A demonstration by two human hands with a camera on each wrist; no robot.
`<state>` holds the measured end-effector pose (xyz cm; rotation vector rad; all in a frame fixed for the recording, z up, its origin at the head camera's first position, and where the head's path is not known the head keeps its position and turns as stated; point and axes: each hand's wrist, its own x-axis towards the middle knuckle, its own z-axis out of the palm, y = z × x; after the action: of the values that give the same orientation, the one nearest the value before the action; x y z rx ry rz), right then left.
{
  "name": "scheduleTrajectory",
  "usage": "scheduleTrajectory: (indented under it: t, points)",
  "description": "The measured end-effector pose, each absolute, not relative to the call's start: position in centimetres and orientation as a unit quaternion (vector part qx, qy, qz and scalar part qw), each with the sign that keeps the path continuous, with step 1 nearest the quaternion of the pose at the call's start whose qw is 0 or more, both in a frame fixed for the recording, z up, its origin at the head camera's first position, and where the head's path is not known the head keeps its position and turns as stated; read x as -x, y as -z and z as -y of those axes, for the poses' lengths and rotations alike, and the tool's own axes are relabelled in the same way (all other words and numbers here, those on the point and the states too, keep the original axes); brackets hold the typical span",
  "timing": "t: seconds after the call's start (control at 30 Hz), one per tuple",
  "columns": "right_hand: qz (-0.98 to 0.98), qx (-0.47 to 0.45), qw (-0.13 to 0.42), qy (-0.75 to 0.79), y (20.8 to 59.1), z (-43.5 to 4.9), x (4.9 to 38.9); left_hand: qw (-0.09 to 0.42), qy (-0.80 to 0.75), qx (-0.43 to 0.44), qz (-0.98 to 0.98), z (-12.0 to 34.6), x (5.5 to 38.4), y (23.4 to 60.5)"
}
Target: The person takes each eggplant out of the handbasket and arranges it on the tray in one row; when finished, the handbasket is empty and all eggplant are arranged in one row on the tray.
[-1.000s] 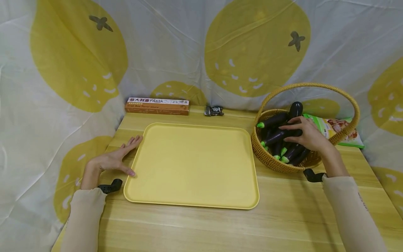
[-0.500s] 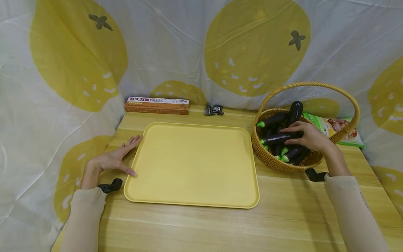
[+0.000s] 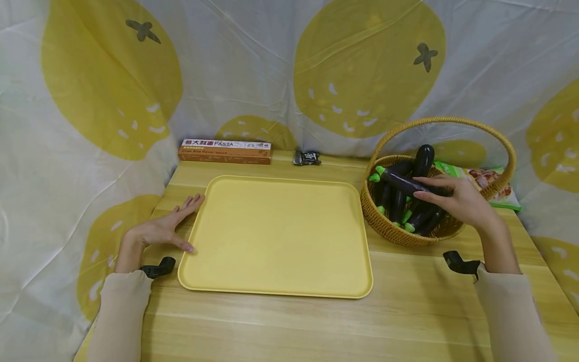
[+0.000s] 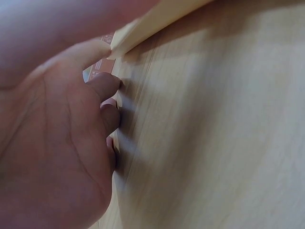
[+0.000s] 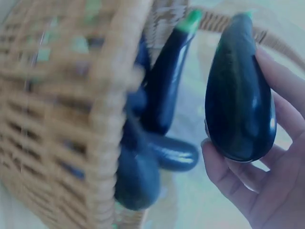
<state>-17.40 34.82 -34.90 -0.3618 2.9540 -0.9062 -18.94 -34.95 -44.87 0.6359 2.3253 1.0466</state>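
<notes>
In the head view my right hand (image 3: 468, 201) pinches a dark purple eggplant (image 3: 399, 182) between thumb and fingers. This eggplant is just above the wicker basket (image 3: 382, 226), its green stem end pointing left. Several more eggplants (image 3: 398, 205) lie in the basket. From the right wrist, the held eggplant (image 5: 240, 95) appears apart from the basket rim, its blunt end towards the palm. My left hand (image 3: 163, 230) is spread at the left edge of the yellow tray (image 3: 280, 236), thumb and index finger touching the rim. In the left wrist view, the other fingertips (image 4: 112, 117) rest on the tabletop.
A pasta box (image 3: 225, 152) and a small black packet (image 3: 306, 158) lie at the back of the wooden table (image 3: 271, 327). Behind the basket is a green food bag (image 3: 502, 196). The basket's tall handle (image 3: 445, 120) arches over it. A lemon-print cloth (image 3: 235, 65) hangs behind.
My right hand has lifted the eggplant up from the others and moved slightly right and nearer; the eggplant's stem end has risen. The left hand stays put at the tray.
</notes>
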Motion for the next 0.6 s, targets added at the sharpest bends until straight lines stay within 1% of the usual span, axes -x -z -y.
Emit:
scheduleTrajectory:
  t: [0.3,0.43,0.6]
  points:
    - [-0.934,0.102,0.018,0.341,33.7,-31.8,14.2,0.259,-0.395,-0.23,-0.851,35.0,18.8,44.9]
    - [-0.923,0.115,0.029,0.367,33.7,-29.9,13.8,0.262,-0.402,-0.228,-0.847,35.0,18.9,45.0]
    - [-0.9,0.141,0.057,0.408,34.4,-26.3,14.2,0.262,-0.409,-0.23,-0.843,34.9,19.0,45.0]
